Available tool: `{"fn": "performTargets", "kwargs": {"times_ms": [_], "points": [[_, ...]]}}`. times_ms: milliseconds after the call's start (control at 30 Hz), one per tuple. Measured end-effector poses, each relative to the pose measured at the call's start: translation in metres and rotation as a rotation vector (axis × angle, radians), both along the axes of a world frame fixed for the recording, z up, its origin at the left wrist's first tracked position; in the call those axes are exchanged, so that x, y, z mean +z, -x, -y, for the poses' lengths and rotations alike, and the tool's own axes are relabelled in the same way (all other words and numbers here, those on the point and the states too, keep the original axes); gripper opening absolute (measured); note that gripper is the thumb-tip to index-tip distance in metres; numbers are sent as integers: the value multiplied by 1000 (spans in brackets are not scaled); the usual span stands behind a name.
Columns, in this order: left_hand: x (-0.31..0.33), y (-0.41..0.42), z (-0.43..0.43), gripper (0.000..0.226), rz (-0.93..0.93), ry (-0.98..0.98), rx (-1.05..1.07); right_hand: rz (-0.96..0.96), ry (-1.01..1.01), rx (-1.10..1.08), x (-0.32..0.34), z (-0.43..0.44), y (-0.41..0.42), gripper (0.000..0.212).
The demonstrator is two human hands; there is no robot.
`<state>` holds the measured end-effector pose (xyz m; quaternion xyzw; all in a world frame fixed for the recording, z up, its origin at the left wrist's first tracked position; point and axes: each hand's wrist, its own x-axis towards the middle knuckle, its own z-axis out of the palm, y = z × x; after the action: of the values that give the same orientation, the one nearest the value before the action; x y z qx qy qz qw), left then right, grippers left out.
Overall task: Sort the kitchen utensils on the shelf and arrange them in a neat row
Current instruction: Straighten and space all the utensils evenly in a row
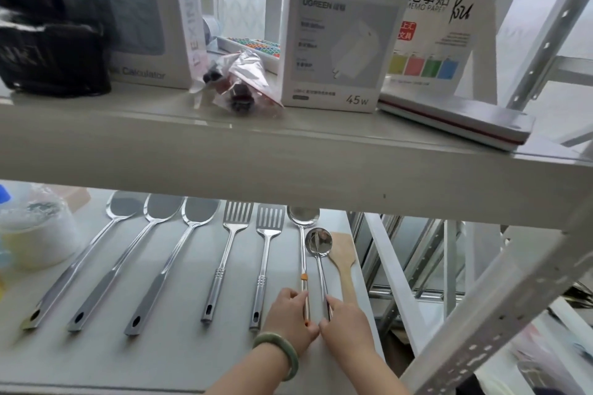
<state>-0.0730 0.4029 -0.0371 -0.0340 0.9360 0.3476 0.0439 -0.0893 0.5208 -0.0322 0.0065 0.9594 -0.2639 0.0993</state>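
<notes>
Steel utensils lie side by side on the lower shelf, handles toward me. From the left come three solid turners, then two slotted turners. Right of them lies a ladle with orange bands, then a smaller ladle, then a wooden spatula at the shelf's right edge. My left hand, with a green bangle on the wrist, pinches the banded ladle's handle. My right hand pinches the small ladle's handle. The two hands touch near the handle ends.
A clear plastic tub stands at the lower shelf's left. The upper shelf board hangs over the utensil heads and carries a black pouch, boxes and a flat tin. White perforated frame struts run along the right.
</notes>
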Motion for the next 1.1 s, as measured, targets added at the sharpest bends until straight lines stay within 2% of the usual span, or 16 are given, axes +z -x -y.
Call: {"fn": "performTargets", "kwargs": {"times_ms": [167, 300, 467, 767, 800, 900, 1000, 1100], "points": [[-3, 0, -2, 56, -24, -8, 21, -85, 17, -12, -5, -10, -10, 38], [-4, -2, -3, 57, -33, -9, 53, -244, -181, -102, -6, -23, -11, 44], [-5, -1, -4, 55, -21, 11, 55, -200, -211, -101, -8, -28, -16, 37], [-6, 0, -2, 57, -5, 3, 51, -36, -238, -214, -8, -29, -27, 43], [-6, 1, -2, 57, -2, 4, 50, -85, -252, -228, -8, -28, -27, 43], [-6, 0, -2, 57, 5, 6, 46, -347, -198, -111, -14, -23, -24, 41], [-5, 0, -1, 56, 18, 11, 38, -233, -70, 46, -8, -5, -24, 33], [-4, -2, 0, 56, 32, 15, 34, -157, -115, 62, -12, 4, -17, 32]]}}
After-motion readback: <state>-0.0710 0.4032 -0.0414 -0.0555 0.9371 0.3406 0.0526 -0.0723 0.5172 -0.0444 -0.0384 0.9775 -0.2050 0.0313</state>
